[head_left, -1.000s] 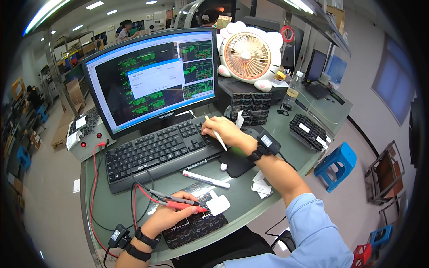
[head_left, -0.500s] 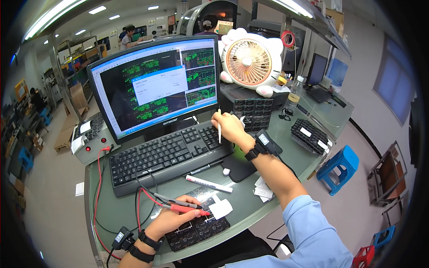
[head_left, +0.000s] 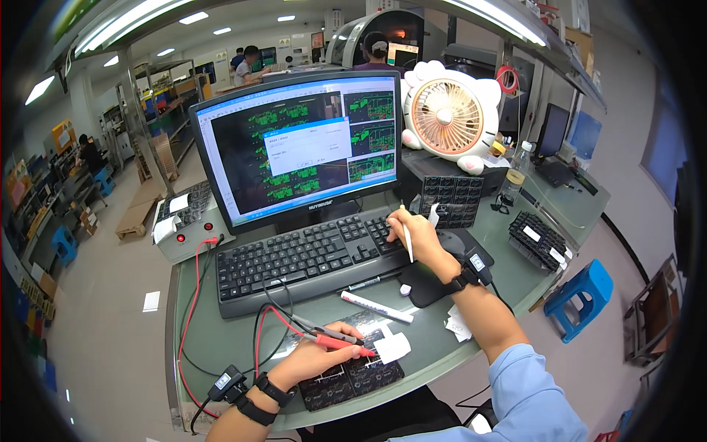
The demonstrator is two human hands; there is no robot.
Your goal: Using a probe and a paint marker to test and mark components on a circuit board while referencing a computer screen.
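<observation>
Single head-worn fisheye view, looking down and forward, close over desk [head_left: 221, 346]

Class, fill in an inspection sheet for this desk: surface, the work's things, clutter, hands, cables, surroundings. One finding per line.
Surface: green desk, crowded.
Work's things: red and black probes over a dark circuit board; black keyboard; monitor lit.
Clutter: white marker, paper scraps, pink fan.
Hands: left hand grips the probes; right hand holds a thin white pen at the keyboard.
Cables: red lead runs to a grey box.
Surroundings: blue stool; people at far benches.
</observation>
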